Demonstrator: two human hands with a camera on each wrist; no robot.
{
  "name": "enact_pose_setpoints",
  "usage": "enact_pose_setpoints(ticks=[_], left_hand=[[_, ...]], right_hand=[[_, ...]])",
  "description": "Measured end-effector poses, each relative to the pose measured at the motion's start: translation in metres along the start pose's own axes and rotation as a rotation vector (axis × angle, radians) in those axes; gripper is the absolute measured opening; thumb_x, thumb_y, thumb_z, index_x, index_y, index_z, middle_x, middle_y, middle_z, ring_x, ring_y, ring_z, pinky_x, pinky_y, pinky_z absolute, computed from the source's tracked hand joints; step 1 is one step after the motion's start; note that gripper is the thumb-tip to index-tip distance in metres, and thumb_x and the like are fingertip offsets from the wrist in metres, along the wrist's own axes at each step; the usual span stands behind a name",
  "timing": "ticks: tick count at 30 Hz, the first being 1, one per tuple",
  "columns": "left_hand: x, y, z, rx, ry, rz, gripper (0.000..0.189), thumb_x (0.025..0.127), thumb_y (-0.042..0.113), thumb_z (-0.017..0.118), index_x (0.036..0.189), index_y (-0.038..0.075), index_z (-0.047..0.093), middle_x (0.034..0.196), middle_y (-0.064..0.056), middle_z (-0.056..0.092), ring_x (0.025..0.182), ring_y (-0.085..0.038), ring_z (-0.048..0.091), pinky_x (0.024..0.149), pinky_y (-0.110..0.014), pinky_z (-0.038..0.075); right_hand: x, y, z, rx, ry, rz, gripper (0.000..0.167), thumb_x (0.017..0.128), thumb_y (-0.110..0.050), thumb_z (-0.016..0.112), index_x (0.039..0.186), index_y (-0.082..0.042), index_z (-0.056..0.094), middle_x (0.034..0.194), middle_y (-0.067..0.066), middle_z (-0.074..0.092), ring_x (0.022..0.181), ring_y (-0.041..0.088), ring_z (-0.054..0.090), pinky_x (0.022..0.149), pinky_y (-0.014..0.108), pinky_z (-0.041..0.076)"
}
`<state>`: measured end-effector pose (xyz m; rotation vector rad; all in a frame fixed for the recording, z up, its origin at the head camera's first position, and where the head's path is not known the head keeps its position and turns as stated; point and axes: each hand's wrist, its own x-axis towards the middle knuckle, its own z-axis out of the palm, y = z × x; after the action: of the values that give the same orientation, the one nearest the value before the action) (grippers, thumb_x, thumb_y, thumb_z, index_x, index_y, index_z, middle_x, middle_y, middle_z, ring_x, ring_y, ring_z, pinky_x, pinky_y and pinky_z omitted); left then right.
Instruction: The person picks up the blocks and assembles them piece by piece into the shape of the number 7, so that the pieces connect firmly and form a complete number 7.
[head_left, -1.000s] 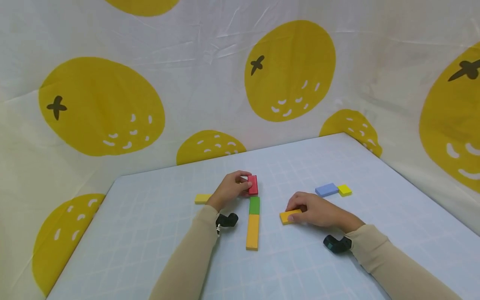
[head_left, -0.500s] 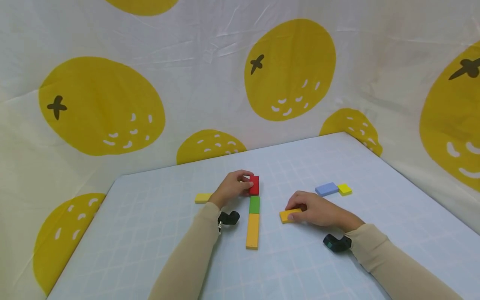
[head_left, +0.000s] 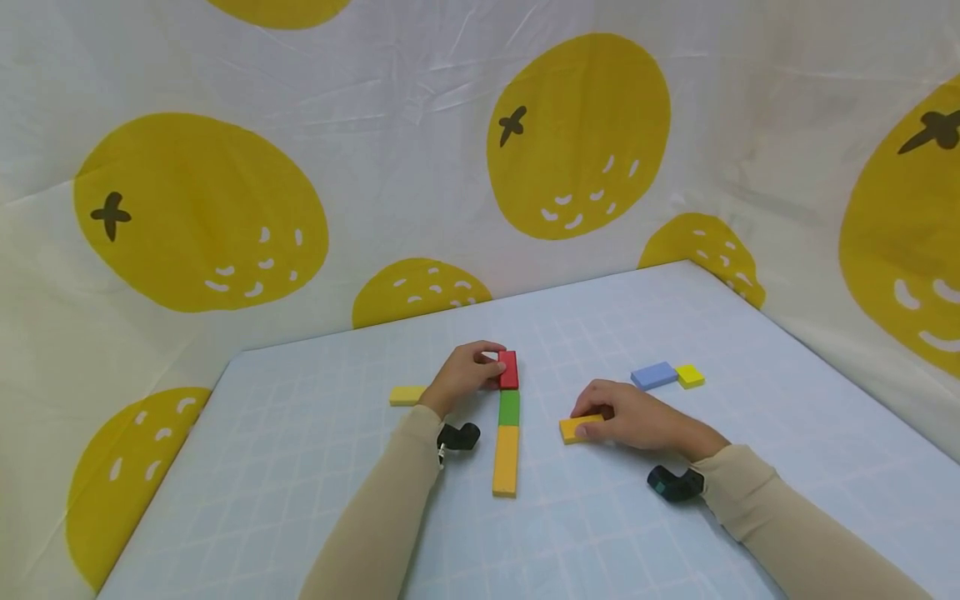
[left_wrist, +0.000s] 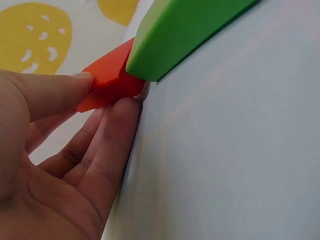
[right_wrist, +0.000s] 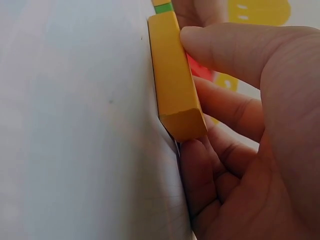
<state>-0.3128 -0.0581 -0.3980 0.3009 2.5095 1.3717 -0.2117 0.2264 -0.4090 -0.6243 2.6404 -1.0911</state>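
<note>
My left hand [head_left: 467,377] pinches a red block [head_left: 509,370] between thumb and fingers at the far end of a block row. Nearer me in that row lie a green block [head_left: 509,408] and a long orange block [head_left: 506,461], end to end. In the left wrist view the red block [left_wrist: 114,75] meets the end of the green block [left_wrist: 180,35]. Right of the row, my right hand [head_left: 633,418] grips an orange block [head_left: 572,430] lying low on the table. The right wrist view shows the thumb on the upper edge of this orange block [right_wrist: 175,70].
A pale yellow block [head_left: 406,396] lies left of the row, partly behind the left wrist. Farther right, a blue block [head_left: 653,376] sits by a small bright yellow block [head_left: 690,377]. The table [head_left: 300,467] ends at a fruit-print curtain [head_left: 412,167].
The red block in my left hand has shifted slightly right, into line with the green block, and their ends now meet. My right hand keeps its grip in nearly the same place.
</note>
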Motion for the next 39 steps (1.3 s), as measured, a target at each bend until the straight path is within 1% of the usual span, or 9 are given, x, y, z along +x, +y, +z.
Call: enact_pose_setpoints(ticks=[5, 9, 17, 23, 32, 39], left_hand=[[0.0018, 0.0022, 0.0000, 0.044, -0.005, 0.005, 0.039, 0.095, 0.027, 0.071, 0.133, 0.020, 0.063, 0.107, -0.004, 0.066, 0.087, -0.018, 0.068, 0.086, -0.033, 0.055], [0.0013, 0.0059, -0.0006, 0.076, -0.005, -0.011, 0.038, 0.095, 0.027, 0.071, 0.132, 0.022, 0.064, 0.107, -0.003, 0.066, 0.088, -0.019, 0.066, 0.086, -0.035, 0.055], [0.0002, 0.0074, -0.0007, 0.087, -0.004, -0.042, 0.037, 0.094, 0.029, 0.072, 0.130, 0.024, 0.066, 0.108, -0.003, 0.066, 0.090, -0.020, 0.066, 0.087, -0.036, 0.054], [-0.0003, 0.0057, -0.0001, 0.094, -0.024, -0.032, 0.038, 0.095, 0.028, 0.071, 0.132, 0.023, 0.065, 0.108, -0.002, 0.066, 0.092, -0.020, 0.064, 0.087, -0.036, 0.054], [0.0000, 0.0047, -0.0003, 0.123, -0.040, -0.030, 0.036, 0.096, 0.029, 0.070, 0.131, 0.022, 0.066, 0.108, 0.000, 0.066, 0.095, -0.019, 0.063, 0.087, -0.036, 0.054], [0.0000, 0.0043, 0.0018, 0.138, -0.035, -0.040, 0.036, 0.096, 0.028, 0.069, 0.131, 0.020, 0.066, 0.110, -0.002, 0.066, 0.093, -0.020, 0.063, 0.086, -0.036, 0.054]], right_hand=[[-0.0002, -0.0003, -0.0003, -0.002, -0.001, 0.001, 0.018, 0.091, -0.040, 0.073, 0.104, -0.028, 0.071, 0.106, -0.007, 0.061, 0.099, 0.019, 0.055, 0.086, 0.036, 0.049], [-0.0001, -0.0019, -0.0004, 0.001, -0.001, 0.011, 0.017, 0.091, -0.039, 0.073, 0.104, -0.028, 0.071, 0.106, -0.007, 0.061, 0.099, 0.019, 0.055, 0.086, 0.037, 0.049], [-0.0004, -0.0032, -0.0007, 0.008, 0.002, 0.004, 0.016, 0.091, -0.038, 0.074, 0.103, -0.027, 0.071, 0.106, -0.006, 0.061, 0.099, 0.019, 0.055, 0.085, 0.035, 0.050], [-0.0004, -0.0015, -0.0007, -0.008, 0.000, -0.011, 0.017, 0.091, -0.040, 0.073, 0.103, -0.028, 0.071, 0.105, -0.007, 0.061, 0.098, 0.018, 0.055, 0.084, 0.033, 0.049], [-0.0008, -0.0032, -0.0015, -0.006, 0.002, -0.007, 0.017, 0.091, -0.039, 0.073, 0.103, -0.027, 0.071, 0.105, -0.006, 0.061, 0.099, 0.019, 0.055, 0.085, 0.035, 0.049], [-0.0016, -0.0031, -0.0005, 0.007, 0.003, -0.008, 0.016, 0.091, -0.038, 0.074, 0.103, -0.026, 0.071, 0.105, -0.006, 0.062, 0.098, 0.019, 0.055, 0.085, 0.034, 0.049]])
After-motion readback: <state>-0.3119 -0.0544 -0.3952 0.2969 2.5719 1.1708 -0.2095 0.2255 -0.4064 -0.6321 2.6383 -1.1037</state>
